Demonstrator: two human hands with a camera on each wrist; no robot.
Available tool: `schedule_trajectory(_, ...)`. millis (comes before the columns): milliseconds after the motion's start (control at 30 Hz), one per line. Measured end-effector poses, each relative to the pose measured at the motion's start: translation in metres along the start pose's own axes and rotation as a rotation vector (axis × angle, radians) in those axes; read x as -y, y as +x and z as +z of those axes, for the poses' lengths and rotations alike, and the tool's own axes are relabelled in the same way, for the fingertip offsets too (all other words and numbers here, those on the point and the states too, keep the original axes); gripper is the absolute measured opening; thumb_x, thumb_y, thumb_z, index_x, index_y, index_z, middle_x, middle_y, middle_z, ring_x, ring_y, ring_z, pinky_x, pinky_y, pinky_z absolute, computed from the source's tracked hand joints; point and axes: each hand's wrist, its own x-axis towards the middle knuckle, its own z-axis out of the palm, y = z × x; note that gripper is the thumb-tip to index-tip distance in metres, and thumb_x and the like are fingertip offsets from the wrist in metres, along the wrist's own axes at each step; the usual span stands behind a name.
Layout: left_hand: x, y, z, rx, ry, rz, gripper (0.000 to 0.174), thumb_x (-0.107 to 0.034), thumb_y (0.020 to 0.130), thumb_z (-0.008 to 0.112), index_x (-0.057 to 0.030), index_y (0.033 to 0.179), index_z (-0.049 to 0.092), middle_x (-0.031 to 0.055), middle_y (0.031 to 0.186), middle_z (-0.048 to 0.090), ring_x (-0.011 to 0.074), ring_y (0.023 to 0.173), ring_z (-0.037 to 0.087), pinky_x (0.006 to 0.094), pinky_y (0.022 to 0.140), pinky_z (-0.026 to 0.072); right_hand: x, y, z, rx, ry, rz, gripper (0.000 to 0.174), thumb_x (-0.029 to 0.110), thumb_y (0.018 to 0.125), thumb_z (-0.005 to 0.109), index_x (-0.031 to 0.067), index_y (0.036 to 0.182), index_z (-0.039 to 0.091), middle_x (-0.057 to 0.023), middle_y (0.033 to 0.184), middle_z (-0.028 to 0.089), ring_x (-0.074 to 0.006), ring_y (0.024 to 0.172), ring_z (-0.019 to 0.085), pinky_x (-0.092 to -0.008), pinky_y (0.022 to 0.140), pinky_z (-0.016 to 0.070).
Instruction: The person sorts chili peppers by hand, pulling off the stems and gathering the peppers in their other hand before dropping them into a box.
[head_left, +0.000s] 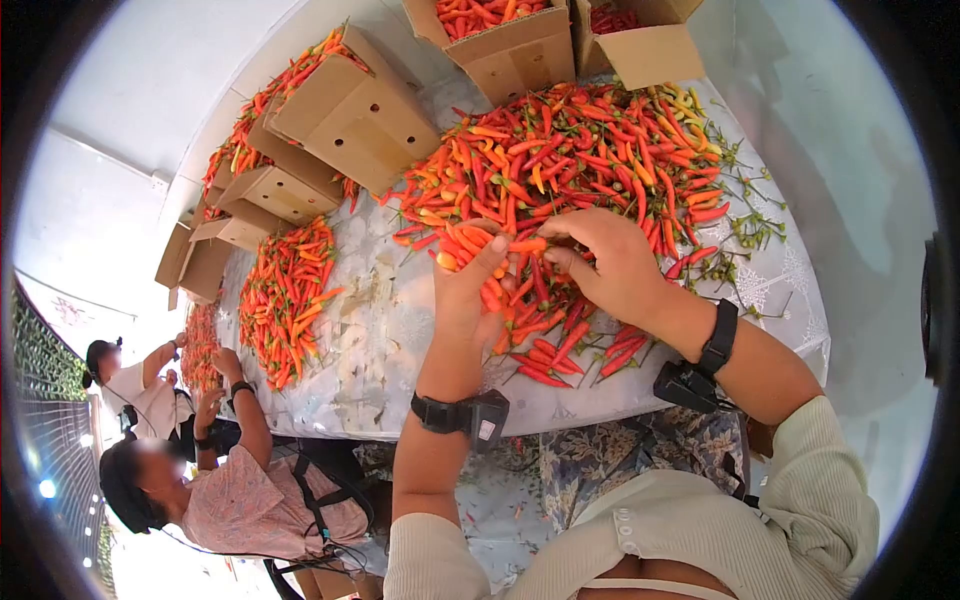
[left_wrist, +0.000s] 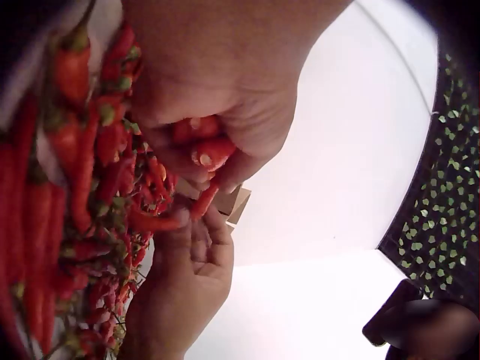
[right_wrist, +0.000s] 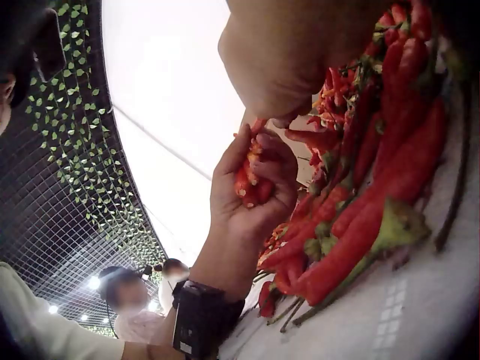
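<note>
My left hand point(head_left: 460, 305) grips a small bunch of red and orange chili peppers point(right_wrist: 249, 184), their pale cut-looking ends showing at the palm. From its thumb and fingers, one more chili pepper point(head_left: 527, 245) stretches across to my right hand point(head_left: 625, 265). The right fingertips pinch that pepper at its far end, as the left wrist view also shows. Both hands are over the near edge of a large heap of chili peppers point(head_left: 560, 150). Many in the heap carry green stems, such as the large red pepper point(right_wrist: 352, 251) close to the right wrist camera.
Loose green stems point(head_left: 755, 235) lie right of the heap on the patterned tablecloth point(head_left: 385, 385). A smaller pile of peppers point(head_left: 290, 300) lies to the left. Cardboard boxes point(head_left: 355, 115) of peppers line the back. Two people work farther left, the nearer in a pink patterned shirt point(head_left: 235, 510).
</note>
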Motion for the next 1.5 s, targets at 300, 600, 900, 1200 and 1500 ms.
schedule_trajectory(300, 0.007, 0.001, -0.001, 0.076, 0.074, 0.037, 0.03, -0.001, 0.08, 0.074, -0.0031, 0.103, 0.056, 0.0077, 0.09, 0.064, 0.0137, 0.07, 0.061, 0.024, 0.053, 0.0491, 0.008, 0.002, -0.005, 0.082, -0.018, 0.035, 0.018, 0.019, 0.078, 0.073, 0.0072, 0.087, 0.063, -0.0089, 0.08, 0.063, -0.0298, 0.078, 0.061, -0.0408, 0.066, 0.0482)
schedule_trajectory(600, 0.007, -0.002, -0.002, 0.07, 0.075, -0.022, 0.025, -0.005, 0.083, 0.073, -0.0031, 0.102, 0.057, 0.0089, 0.088, 0.067, 0.0141, 0.07, 0.064, 0.0244, 0.053, 0.0506, 0.007, 0.003, -0.003, 0.11, 0.003, -0.073, 0.016, 0.014, 0.076, 0.071, 0.0067, 0.081, 0.058, -0.009, 0.077, 0.058, -0.0306, 0.076, 0.058, -0.041, 0.065, 0.0467)
schedule_trajectory(900, 0.004, -0.001, -0.006, 0.142, 0.019, -0.085, 0.023, -0.01, 0.085, 0.07, -0.004, 0.103, 0.058, 0.0071, 0.085, 0.066, 0.0144, 0.07, 0.064, 0.025, 0.053, 0.0503, 0.01, 0.006, -0.005, 0.127, 0.09, -0.162, 0.015, 0.009, 0.076, 0.07, 0.005, 0.081, 0.056, -0.0093, 0.076, 0.056, -0.0313, 0.076, 0.056, -0.042, 0.068, 0.0445)
schedule_trajectory(1200, 0.002, 0.002, -0.01, 0.1, 0.008, -0.134, 0.021, -0.009, 0.085, 0.068, -0.0048, 0.102, 0.057, 0.006, 0.085, 0.064, 0.0148, 0.071, 0.062, 0.0272, 0.053, 0.0485, 0.012, 0.005, -0.01, 0.186, -0.043, -0.243, 0.013, 0.005, 0.075, 0.068, 0.006, 0.086, 0.062, -0.0076, 0.077, 0.055, -0.0296, 0.08, 0.055, -0.0399, 0.072, 0.0435)
schedule_trajectory(1500, 0.0, 0.014, -0.026, -0.062, -0.185, -0.085, 0.018, -0.01, 0.089, 0.059, -0.0078, 0.107, 0.057, 0.0045, 0.094, 0.063, 0.0164, 0.08, 0.062, 0.0249, 0.058, 0.0537, -0.007, 0.004, -0.008, -0.04, -0.302, -0.108, 0.017, 0.011, 0.076, 0.072, 0.0096, 0.091, 0.067, -0.0059, 0.087, 0.058, -0.0274, 0.086, 0.056, -0.0375, 0.077, 0.0452)
